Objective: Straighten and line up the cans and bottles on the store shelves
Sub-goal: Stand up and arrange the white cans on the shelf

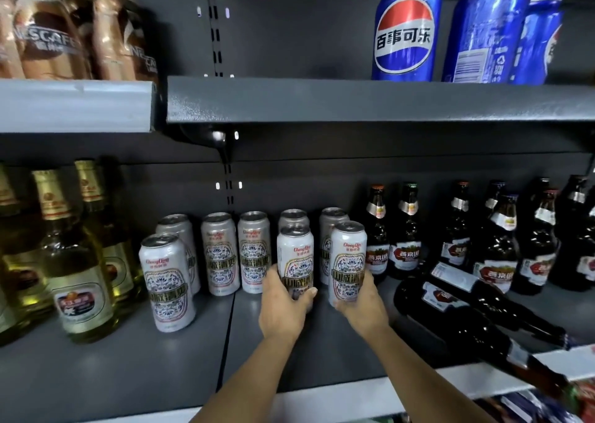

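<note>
"ChongQing" cans (295, 255) held by left hand (283, 306), right hand (360, 303).

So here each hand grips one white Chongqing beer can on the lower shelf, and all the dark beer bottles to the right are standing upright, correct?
Not quite. The left hand and the right hand do each grip a white Chongqing beer can on the lower shelf. But two dark beer bottles lie on their sides at the right, in front of the standing ones. The head view shows it.

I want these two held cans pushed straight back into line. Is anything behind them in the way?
Yes. Another silver can stands right behind each: one behind the left hand's can, one behind the right hand's can.
</note>
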### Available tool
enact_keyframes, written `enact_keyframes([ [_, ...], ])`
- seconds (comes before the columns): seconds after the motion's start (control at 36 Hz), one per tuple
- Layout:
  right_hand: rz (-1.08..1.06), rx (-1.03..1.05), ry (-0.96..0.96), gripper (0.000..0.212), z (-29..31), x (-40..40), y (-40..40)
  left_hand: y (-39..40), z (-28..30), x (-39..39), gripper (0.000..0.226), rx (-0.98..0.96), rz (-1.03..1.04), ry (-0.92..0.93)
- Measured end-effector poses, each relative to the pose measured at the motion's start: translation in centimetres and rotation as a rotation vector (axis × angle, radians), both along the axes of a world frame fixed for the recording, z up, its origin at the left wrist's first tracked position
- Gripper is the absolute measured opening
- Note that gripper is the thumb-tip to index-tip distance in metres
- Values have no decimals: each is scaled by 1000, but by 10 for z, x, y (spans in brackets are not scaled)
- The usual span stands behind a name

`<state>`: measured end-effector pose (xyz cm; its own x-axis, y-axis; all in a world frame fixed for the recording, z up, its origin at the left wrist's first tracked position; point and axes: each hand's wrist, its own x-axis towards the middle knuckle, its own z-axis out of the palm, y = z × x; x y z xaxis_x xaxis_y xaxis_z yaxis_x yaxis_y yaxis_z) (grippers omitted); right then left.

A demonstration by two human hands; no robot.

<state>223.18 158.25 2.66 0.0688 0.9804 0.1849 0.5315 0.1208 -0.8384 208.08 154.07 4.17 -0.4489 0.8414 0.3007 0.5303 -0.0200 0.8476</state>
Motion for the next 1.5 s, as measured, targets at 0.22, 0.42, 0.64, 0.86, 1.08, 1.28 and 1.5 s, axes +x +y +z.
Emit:
enact_keyframes([
  [0.22,-375,418,-24,55,19,-16,-43,-43,15,-45,61,347,403,74],
  [0.42,-153,636,-192,43,30,-83,-70,-59,21,-129,83,309,672,-49],
  [0.64,145,321,-259,30,7,-155,-88,-41,-14,-192,98,16,154,-187],
  [0.86,-12,222,-281,32,9,-151,-85,-44,-9,-168,66,-3,122,-170],
  [1.08,-140,285,-171,28,10,-148,-87,-38,-1,-98,76,-24,-33,-75],
  [1.28,-213,425,-43,11,9,-145,-91,-30,-1,-73,68,-49,-38,-29],
  [1.5,-152,500,-62,13,5,-147,-87,-32,-5,-76,50,-67,-108,91],
])
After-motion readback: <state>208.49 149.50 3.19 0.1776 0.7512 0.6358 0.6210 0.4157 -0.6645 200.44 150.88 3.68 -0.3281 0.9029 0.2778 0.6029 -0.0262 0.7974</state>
